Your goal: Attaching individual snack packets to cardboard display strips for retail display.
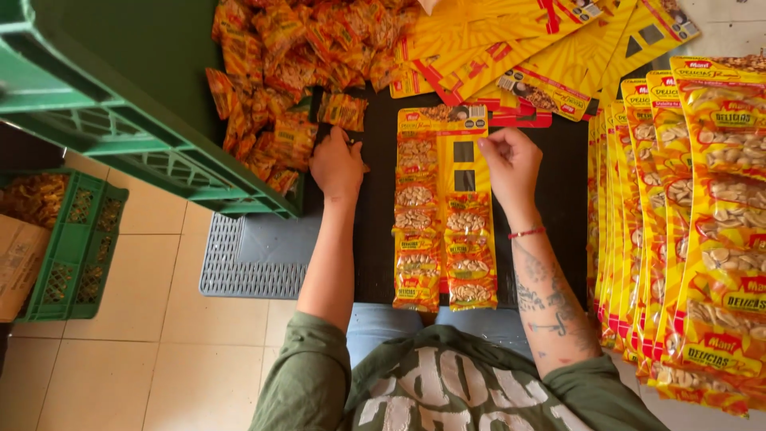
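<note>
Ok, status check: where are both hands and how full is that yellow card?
Left hand at the loose snack packet pile, fingers closed on a packet. Right hand pinching the yellow display card at its upper right. Left column full, two right slots bare. Nothing blocking.

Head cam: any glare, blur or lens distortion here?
Head view: even, soft light; mild sheen on the finished packet cards at right, no blown glare. Left hand, right hand and the display card are sharp. Wide-angle bowing shows on the green crate at the edge.
</note>
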